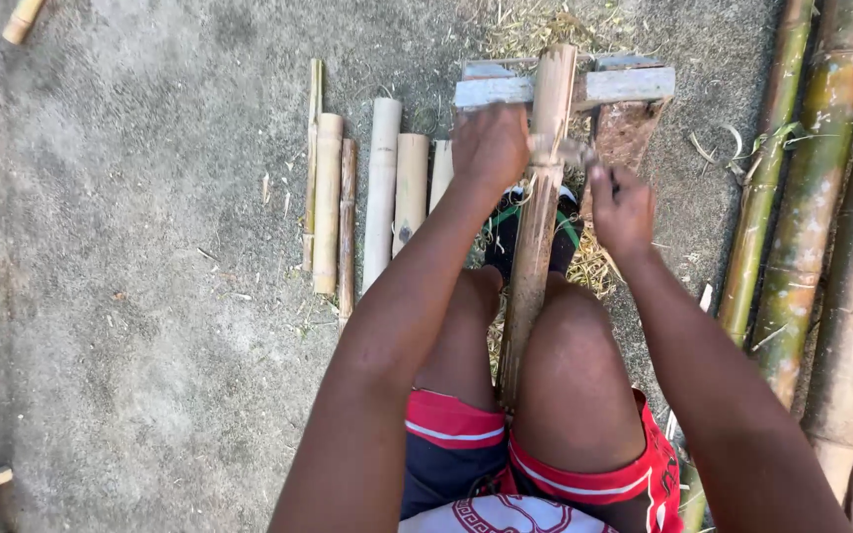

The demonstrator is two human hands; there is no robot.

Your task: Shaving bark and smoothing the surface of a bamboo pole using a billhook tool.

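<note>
Bamboo slat (537, 227) lies between knees. Left hand (491, 146) and right hand (621, 207) grip blade (563, 150) across it. Cut bamboo pieces (372, 197) left of slat.

We hold a bamboo pole (537, 227) between our knees, its far end on a wooden block (565, 87). Split bamboo pieces (377, 197) lie to its left on the ground (130, 247). Whole bamboo culms (812, 217) lie to its right.

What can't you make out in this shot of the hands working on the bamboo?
Head view:
- Tool across the bamboo pole: blurred, its ends covered by the left hand and right hand.
- Pole's near end: hidden between the knees.
- Green bamboo stalks: cut off by the top and right edges.
- Feet: mostly hidden by the pole and knees.
</note>
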